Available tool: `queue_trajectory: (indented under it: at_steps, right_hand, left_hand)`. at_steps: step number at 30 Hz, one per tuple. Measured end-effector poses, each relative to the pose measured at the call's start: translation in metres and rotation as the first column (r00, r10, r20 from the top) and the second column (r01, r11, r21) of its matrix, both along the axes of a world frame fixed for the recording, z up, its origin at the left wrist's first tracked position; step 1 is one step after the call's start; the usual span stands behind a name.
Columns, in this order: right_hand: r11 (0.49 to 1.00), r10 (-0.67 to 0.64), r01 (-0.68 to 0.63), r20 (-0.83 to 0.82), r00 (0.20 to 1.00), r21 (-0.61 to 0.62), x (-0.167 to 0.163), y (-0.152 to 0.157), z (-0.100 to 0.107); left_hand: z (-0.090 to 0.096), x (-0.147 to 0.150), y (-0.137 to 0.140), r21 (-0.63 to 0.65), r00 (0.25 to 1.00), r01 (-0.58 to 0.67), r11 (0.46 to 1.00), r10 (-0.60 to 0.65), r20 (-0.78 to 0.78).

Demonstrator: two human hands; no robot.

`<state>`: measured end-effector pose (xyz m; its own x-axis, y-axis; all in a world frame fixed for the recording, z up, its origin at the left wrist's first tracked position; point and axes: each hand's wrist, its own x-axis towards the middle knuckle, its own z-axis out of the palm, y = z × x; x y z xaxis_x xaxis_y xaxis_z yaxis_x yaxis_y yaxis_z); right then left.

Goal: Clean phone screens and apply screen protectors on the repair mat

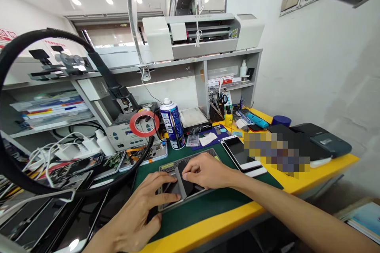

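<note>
A flat grey frame (175,163) with a perforated border lies on the green mat (225,199) of the yellow-edged table (204,227); a grey strip (179,184) crosses its dark interior. The left hand (139,205) is spread open, palm down, one fingertip at the strip. The right hand (206,170) curls its fingers inward above the frame, covering part of it; whether they pinch anything I cannot tell.

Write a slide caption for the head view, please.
Left hand and right hand at a mesh-edged unit on a green mat.
</note>
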<state>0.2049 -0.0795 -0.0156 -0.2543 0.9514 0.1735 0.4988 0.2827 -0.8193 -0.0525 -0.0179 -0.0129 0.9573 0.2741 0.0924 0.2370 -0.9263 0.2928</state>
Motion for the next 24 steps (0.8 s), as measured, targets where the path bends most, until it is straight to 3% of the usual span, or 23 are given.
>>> queue_trajectory:
  at_steps: [5,18,24]
  right_hand:
    - [0.997,-0.041,0.038,0.040,0.998,0.064,-0.004,0.003,-0.004]
    - [0.988,-0.144,0.146,0.028,0.989,-0.057,-0.004,-0.001,0.004]
    - [0.990,-0.108,0.109,0.022,0.994,-0.088,0.004,-0.005,0.008]
  left_hand:
    - [-0.004,-0.002,0.002,0.021,1.000,0.022,1.000,-0.022,0.007]
    - [-0.010,-0.005,0.007,0.054,1.000,0.025,0.998,-0.025,-0.007]
    - [-0.009,-0.006,0.006,0.053,1.000,0.023,0.998,-0.023,-0.005]
